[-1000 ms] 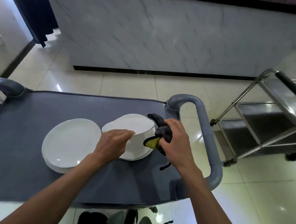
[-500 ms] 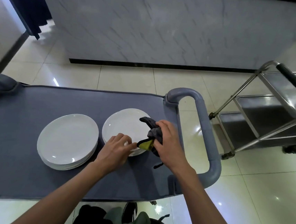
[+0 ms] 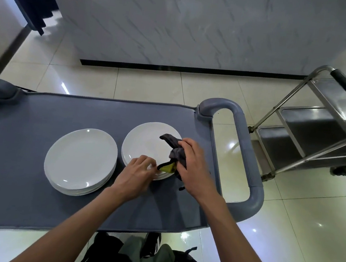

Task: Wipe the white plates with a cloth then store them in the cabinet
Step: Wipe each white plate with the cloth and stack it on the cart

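Both hands are seen near the middle of the frame, over the right pile of white plates (image 3: pixel 145 143). A dark cloth (image 3: pixel 175 152) with a yellow corner is gripped in the right hand (image 3: pixel 193 168) and is pressed on the top plate. The near edge of that pile is pinched by the curled fingers of the left hand (image 3: pixel 136 174). A second pile of white plates (image 3: pixel 80 160) is set just to the left, close to the first pile. Both piles are carried on a grey cart (image 3: pixel 31 117). A metal cart (image 3: pixel 316 127) is seen at the right of the frame, on the tiled floor (image 3: pixel 151 86).
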Demonstrator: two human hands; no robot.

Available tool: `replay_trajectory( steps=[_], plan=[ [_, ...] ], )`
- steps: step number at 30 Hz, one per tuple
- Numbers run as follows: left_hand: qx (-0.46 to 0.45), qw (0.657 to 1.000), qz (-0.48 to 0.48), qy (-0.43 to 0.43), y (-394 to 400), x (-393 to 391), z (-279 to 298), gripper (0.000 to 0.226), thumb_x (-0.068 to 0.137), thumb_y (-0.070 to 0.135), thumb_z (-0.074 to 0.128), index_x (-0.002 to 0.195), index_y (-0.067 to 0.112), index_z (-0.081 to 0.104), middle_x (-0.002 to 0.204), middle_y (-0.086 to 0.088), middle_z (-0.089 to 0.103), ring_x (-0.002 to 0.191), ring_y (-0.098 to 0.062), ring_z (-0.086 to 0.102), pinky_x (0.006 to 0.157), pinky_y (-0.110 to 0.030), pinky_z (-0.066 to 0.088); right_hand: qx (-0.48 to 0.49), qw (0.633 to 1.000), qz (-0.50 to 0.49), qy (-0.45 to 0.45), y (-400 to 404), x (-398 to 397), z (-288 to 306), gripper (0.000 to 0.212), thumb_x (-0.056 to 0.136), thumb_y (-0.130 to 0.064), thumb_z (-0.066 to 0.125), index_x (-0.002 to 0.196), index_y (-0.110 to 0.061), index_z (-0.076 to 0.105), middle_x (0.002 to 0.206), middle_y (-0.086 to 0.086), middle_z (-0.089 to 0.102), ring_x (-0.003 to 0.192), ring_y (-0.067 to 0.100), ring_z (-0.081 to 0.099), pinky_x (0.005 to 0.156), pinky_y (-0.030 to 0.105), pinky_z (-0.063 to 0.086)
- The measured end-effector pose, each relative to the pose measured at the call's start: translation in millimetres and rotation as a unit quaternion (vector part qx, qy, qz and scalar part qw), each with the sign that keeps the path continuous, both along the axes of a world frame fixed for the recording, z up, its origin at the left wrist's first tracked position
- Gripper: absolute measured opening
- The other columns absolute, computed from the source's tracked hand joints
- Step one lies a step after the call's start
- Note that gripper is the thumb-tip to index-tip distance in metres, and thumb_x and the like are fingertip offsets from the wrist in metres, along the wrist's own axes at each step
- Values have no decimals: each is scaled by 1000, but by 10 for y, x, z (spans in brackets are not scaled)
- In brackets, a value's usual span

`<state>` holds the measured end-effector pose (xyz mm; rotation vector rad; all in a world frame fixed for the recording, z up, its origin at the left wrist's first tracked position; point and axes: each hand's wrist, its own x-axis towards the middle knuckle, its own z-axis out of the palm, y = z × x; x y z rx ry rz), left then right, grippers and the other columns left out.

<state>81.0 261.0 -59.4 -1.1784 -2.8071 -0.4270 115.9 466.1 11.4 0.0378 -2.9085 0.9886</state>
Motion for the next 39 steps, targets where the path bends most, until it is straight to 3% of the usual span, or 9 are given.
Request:
replay_trajectory(
  steps=[3, 6, 13, 16, 20, 24, 30, 39],
  plan=[
    [19, 1000, 8, -5, -83, 19, -2, 11, 90, 14, 65, 101, 11, 68, 114, -6, 65, 105, -33, 59, 83, -43, 51, -5, 1000, 2, 9, -76, -41, 19, 49, 91, -1, 60, 138, -8, 48, 145, 1, 39, 128, 19, 38, 111, 31, 36],
    [51, 998, 42, -15, -281, 37, 12, 22, 92, 18, 66, 114, 17, 69, 116, -2, 66, 107, -27, 58, 82, -40, 49, -5, 1000, 11, 15, -178, -118, 36, 50, 89, 0, 62, 138, -8, 50, 145, 2, 41, 130, 20, 40, 113, 31, 35],
    [148, 968, 202, -12, -1196, 69, 30, 27, 89, 7, 71, 115, 15, 74, 111, -2, 70, 104, -25, 61, 81, -43, 53, -5, 998, 61, 22, -788, -375, 84, 54, 84, 2, 65, 136, -6, 53, 144, 5, 45, 130, 24, 42, 113, 32, 34],
    [211, 922, 323, -18, -1700, 65, -12, 26, 90, 8, 65, 114, 13, 74, 111, -4, 70, 106, -27, 61, 88, -44, 53, -5, 994, 106, 14, -1192, -487, 86, 56, 84, 1, 66, 138, -6, 52, 145, 5, 44, 130, 23, 41, 112, 26, 33],
    [233, 831, 490, -125, -2242, 33, -100, 29, 91, 20, 70, 120, 17, 70, 118, -3, 65, 110, -22, 56, 94, -42, 50, -40, 987, 158, 9, -1827, -641, 130, 55, 83, 3, 63, 136, -6, 52, 144, 4, 44, 129, 21, 43, 110, 21, 32],
    [264, 772, 534, -223, -2487, -48, -185, 34, 86, 36, 76, 115, 19, 67, 106, 2, 63, 92, -18, 61, 78, -33, 49, -99, 979, 178, 26, -2419, -797, 162, 54, 82, 3, 64, 134, -5, 54, 141, 4, 46, 128, 21, 46, 111, 30, 37],
    [277, 750, 540, -263, -2486, -60, -263, 32, 78, 40, 82, 100, 28, 63, 87, 14, 63, 77, 0, 59, 59, -19, 39, -134, 977, 162, 29, -2865, -912, -8, 50, 84, 1, 63, 133, -7, 54, 140, 2, 45, 129, 18, 45, 112, 31, 38],
    [289, 776, 521, -206, -2482, -31, -250, 30, 79, 33, 80, 106, 26, 70, 92, 10, 62, 78, -11, 59, 72, -35, 52, -34, 990, 137, -28, -2667, -853, -316, 53, 79, 5, 63, 131, -6, 59, 139, 6, 51, 130, 26, 46, 112, 41, 37]
  ],
)
